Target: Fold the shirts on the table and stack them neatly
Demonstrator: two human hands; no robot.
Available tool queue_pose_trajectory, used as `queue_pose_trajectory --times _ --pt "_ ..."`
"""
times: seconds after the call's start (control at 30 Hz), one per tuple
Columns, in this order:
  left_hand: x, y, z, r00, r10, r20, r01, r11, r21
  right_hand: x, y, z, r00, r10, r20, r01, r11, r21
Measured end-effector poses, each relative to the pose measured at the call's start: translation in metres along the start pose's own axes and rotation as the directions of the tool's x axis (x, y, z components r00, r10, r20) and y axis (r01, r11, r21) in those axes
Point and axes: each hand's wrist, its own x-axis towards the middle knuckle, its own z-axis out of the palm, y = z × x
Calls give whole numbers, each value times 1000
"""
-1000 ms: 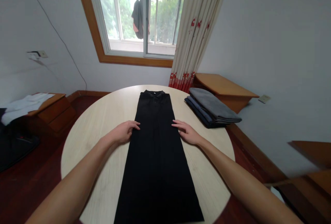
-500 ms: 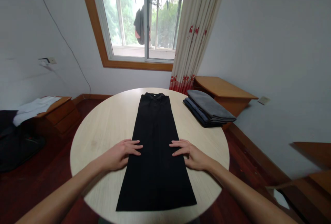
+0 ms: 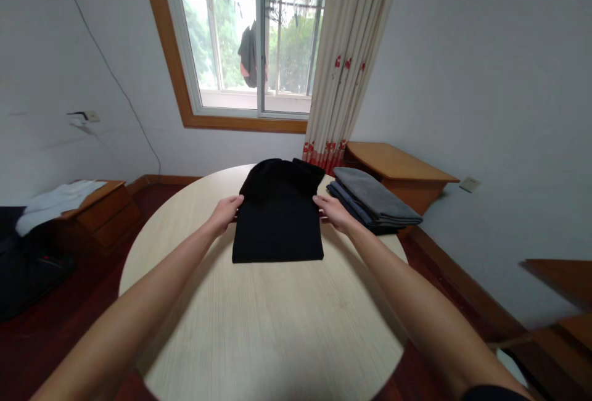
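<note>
A black collared shirt (image 3: 279, 231) lies on the round wooden table (image 3: 272, 321), doubled over so its near edge sits around mid-table. Its far part is bunched and raised, and its collar is out of sight. At the shirt's left edge my left hand (image 3: 226, 212) pinches the cloth, thumb on top and fingers underneath. My right hand (image 3: 333, 212) grips the opposite edge in the same way. Just right of that hand rests a stack of folded clothes (image 3: 374, 197), grey on top with dark blue and black below.
Behind the table are a window (image 3: 250, 49) and a patterned curtain (image 3: 346, 62). A wooden cabinet (image 3: 398, 161) stands at the back right. On the left, white cloth or paper lies on a low wooden drawer unit (image 3: 104, 210), with a dark bag (image 3: 32, 277) nearby.
The shirt was stretched out long and flat under my spread hands. Its near end has been folded away from me, and both hands moved forward and closed on its sides.
</note>
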Motion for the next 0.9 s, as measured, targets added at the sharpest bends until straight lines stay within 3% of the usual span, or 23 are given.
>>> queue_pose_trajectory --times 0.1,0.23,0.37,0.47,0.53,0.63,0.67,0.7,0.77,0.83,0.9 --pt "4 -31 -2 984 -174 -32 173 985 -26 5 26 7 993 115 0 -114 993 -36" --pt "-12 -63 -8 988 -152 15 153 987 -50 -5 56 9 1000 23 15 -22 998 -67" --pt "-30 -70 -7 992 -88 94 89 996 -14 -14 64 9 997 -68 34 73 984 -161" --pt "-50 -64 -11 976 -111 189 105 994 43 -27 59 3 988 -8 157 40 978 -203" --pt "-66 -57 -20 913 -213 347 183 976 119 -40 53 -6 945 123 304 -41 965 -261" --pt "-81 -45 -36 716 -414 562 333 910 246 -53 42 -23 763 337 552 -161 926 -342" --pt "-81 -41 -40 675 -456 580 363 890 277 -53 38 -27 715 364 596 -188 922 -337" --pt "-77 -37 -42 672 -477 566 376 879 294 -51 35 -29 704 365 609 -207 926 -315" --pt "-62 -30 -41 752 -467 466 362 882 300 -37 31 -27 782 313 539 -217 948 -235" --pt "-39 -27 -33 867 -391 310 315 911 268 -15 30 -20 892 237 385 -194 970 -148" --pt "-14 -28 -21 942 -295 159 258 941 217 9 33 -7 959 171 228 -155 984 -85"
